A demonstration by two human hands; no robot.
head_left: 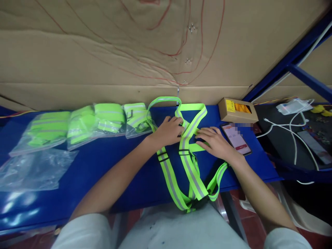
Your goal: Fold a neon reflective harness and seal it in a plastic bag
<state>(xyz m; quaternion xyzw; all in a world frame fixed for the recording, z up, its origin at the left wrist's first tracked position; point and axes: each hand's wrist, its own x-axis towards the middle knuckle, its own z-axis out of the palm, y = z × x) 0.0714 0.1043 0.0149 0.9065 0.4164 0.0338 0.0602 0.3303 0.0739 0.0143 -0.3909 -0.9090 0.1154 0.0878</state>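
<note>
- Two hands are on one neon-green strap vest with grey reflective bands, which lies in the middle of the glossy blue desk.
- The left hand lies palm down where the straps cross, fingers bent over the band; whether it pinches the band I cannot tell.
- The right hand lies flat, fingers spread, pressing a strap to the desk.
- The vest's top loop reaches a small metal hook at the foot of the brown cardboard wall. Its lower loops spill over the near desk edge towards the lap.
- To the left, a row of clear plastic bags stuffed with folded green vests runs along the far edge, with an empty clear bag in front. Bare blue surface lies open between these and the left forearm.
- It is tight on the right: a dark smartphone with a lit screen sits just beside the right hand, and a small brown cardboard box with a yellow label sits behind it.
- Past the right desk edge there are white cables and a blue metal frame.
- The phone screen is blurred and the box label is too small to read.
</note>
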